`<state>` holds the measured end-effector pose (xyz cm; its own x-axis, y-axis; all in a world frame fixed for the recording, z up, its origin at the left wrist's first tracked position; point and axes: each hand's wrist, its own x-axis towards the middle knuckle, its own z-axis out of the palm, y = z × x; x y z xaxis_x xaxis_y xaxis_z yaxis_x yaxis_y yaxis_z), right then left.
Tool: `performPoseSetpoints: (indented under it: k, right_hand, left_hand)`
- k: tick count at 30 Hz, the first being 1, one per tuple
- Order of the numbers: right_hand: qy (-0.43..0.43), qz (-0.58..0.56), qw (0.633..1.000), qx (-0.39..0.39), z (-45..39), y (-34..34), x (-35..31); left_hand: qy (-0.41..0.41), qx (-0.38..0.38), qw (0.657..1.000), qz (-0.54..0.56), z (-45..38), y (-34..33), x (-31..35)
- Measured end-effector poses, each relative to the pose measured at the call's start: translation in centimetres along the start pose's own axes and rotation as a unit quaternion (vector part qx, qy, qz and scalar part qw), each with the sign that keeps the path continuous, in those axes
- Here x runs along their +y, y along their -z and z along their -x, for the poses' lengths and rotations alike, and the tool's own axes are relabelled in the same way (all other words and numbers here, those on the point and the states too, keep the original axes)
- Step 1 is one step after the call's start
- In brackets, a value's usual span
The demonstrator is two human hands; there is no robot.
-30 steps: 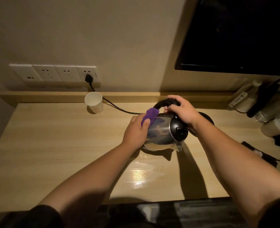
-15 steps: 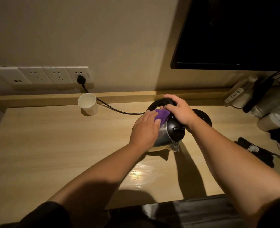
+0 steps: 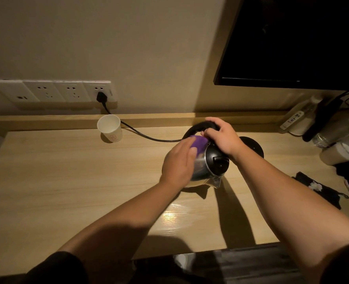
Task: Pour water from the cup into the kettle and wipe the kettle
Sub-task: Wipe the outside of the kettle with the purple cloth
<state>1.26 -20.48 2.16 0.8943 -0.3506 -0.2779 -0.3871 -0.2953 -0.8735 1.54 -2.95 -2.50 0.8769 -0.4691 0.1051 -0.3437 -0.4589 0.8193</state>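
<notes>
Because the spout of the steel kettle points toward the near edge of the wooden desk and the handle arches toward the far edge, its long axis runs near to far, and the wiping will have to follow the curve of the body on either side of that line. The left hand lies flat on the left flank, pressing a purple cloth against the upper shoulder of the body, so the unwiped metal nearest it is probably lower down, toward the spout. Just beyond, the right hand is closed over the black handle, steadying the kettle, which stands right of the desk's middle. Its round black base lies behind the right wrist. Well apart, by the far edge to the left, the paper cup stands upright.
</notes>
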Motion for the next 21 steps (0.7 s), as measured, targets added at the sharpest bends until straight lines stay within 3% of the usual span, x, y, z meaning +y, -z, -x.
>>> performPoseSetpoints:
  k: [3,7,11,14,18,21]
  right_hand:
    - [0.013,0.035,0.999,0.009,0.1,-0.2,-0.1]
    - [0.021,0.036,0.999,0.009,0.4,-0.7,-0.3]
    - [-0.022,-0.024,0.999,0.02,0.6,0.1,0.0]
    - [-0.05,-0.053,0.997,0.035,0.7,0.7,0.3]
    - [-0.059,-0.059,0.996,0.039,0.5,0.4,0.1]
    - [-0.072,-0.064,0.993,0.061,0.4,0.4,0.1]
  left_hand:
    - [-0.067,0.017,0.995,-0.073,1.6,-1.5,1.9]
    - [-0.087,0.05,0.99,-0.097,2.1,-1.6,0.7]
    - [0.042,0.031,0.999,0.004,1.5,-1.4,-2.1]
    - [0.139,0.027,0.987,0.081,0.7,-0.7,-4.7]
    - [0.146,0.038,0.986,0.065,0.4,-0.7,-4.9]
    - [0.097,0.048,0.993,0.047,1.2,-1.7,-2.4]
